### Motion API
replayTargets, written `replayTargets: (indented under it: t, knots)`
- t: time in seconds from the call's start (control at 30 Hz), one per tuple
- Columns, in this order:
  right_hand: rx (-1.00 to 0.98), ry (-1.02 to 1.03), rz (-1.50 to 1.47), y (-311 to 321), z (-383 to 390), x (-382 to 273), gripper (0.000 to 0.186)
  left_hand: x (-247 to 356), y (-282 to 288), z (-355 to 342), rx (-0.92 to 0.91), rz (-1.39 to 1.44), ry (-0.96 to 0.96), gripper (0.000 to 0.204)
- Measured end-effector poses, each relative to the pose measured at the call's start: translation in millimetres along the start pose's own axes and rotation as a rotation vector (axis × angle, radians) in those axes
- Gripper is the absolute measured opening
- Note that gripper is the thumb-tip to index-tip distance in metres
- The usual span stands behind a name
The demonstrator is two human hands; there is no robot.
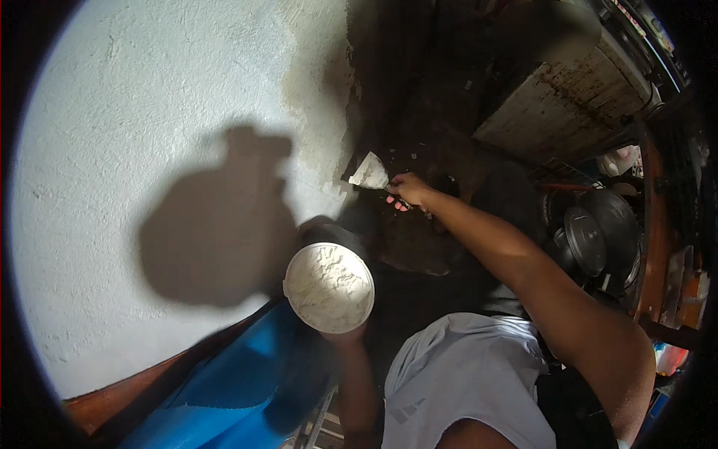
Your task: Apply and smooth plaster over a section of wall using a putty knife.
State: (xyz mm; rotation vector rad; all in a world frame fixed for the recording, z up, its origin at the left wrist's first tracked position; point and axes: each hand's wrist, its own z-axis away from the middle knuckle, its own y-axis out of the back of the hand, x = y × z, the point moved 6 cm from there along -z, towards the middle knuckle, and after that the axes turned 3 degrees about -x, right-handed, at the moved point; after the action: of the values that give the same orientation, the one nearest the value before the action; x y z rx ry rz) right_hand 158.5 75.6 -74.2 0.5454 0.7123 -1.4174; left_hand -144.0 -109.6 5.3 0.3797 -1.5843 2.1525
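My right hand (pixel 410 191) is closed round the handle of a putty knife. Its wide blade (pixel 369 173) is coated with white paste and points toward the wall, close to the wall's edge. Below and to the left, a round white tub (pixel 286 290) of thick white paste (pixel 329 288) tilts toward me. My left hand (pixel 345 334) supports the tub from beneath. Most of its fingers are hidden behind the tub. The white textured wall (pixel 149 97) fills the left side, with a rougher, darker patch (pixel 318 75) along its right edge.
Blue cloth or sheet (pixel 232 374) hangs at the lower left, beside a brown wooden edge (pixel 101 404). A stained cabinet-like box (pixel 561 101) stands at the upper right. Dark pots and lids (pixel 585 241) sit on a wooden-framed rack (pixel 652 224) to the right.
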Motion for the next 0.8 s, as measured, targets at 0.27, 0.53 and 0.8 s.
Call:
replayTargets:
  t: [0.27,0.53,0.8]
  knots:
    - [0.055,-0.068,0.076,-21.5,-47.1,0.9,0.031,-11.7,-11.4,0.5,-0.102,0.374,0.253,0.078]
    - [0.031,-0.071,0.095,-29.0,-56.2,-26.6,0.030,-17.3,1.3,2.5,-0.016,0.563,0.256,0.073]
    - [0.050,-0.141,-0.043,-43.6,-48.0,-60.1,0.019,-19.2,7.9,3.4,-0.030,0.613,0.307,0.076]
